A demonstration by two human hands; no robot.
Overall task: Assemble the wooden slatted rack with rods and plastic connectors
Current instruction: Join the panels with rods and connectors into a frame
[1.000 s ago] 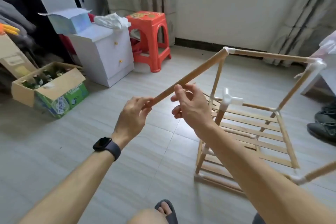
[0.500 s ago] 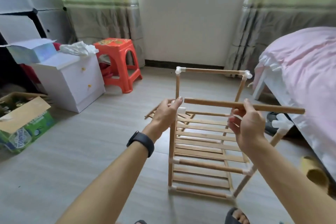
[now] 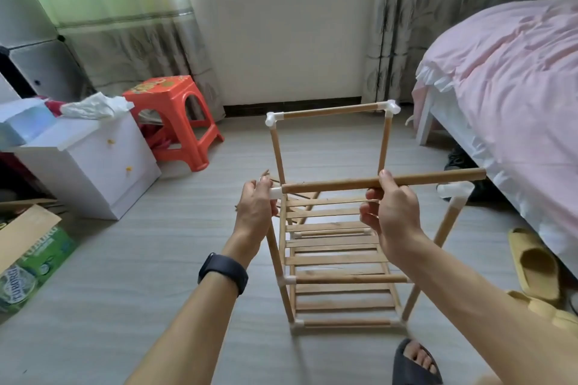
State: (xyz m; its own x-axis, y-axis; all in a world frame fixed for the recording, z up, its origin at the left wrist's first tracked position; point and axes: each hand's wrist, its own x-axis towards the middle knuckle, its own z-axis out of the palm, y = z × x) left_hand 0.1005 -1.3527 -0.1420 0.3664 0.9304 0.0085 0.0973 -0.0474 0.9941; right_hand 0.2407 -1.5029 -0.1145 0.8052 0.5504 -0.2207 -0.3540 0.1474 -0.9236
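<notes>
A half-built wooden rack [image 3: 337, 259] with slatted shelves stands on the floor in front of me. My left hand [image 3: 255, 209] grips the white plastic connector [image 3: 276, 193] on top of the near left post. My right hand [image 3: 389, 212] pinches a loose wooden rod [image 3: 438, 177] held level across the rack. The rod's left end sits at that connector. Its right end hangs free above another white connector [image 3: 458, 194] on the near right post. At the far side, a top rod [image 3: 331, 112] joins two more white corner connectors.
A bed [image 3: 513, 97] with a pink cover fills the right side. Slippers [image 3: 534, 262] lie beside it. On the left stand a white cabinet [image 3: 90, 166], a red plastic stool [image 3: 175, 116] and a cardboard box [image 3: 28, 247]. My foot in a dark sandal [image 3: 413, 362] is at the bottom.
The view swung right, toward the bed. The rod went from slanted to level across the rack; its left end now meets the near left connector, which my left hand grips.
</notes>
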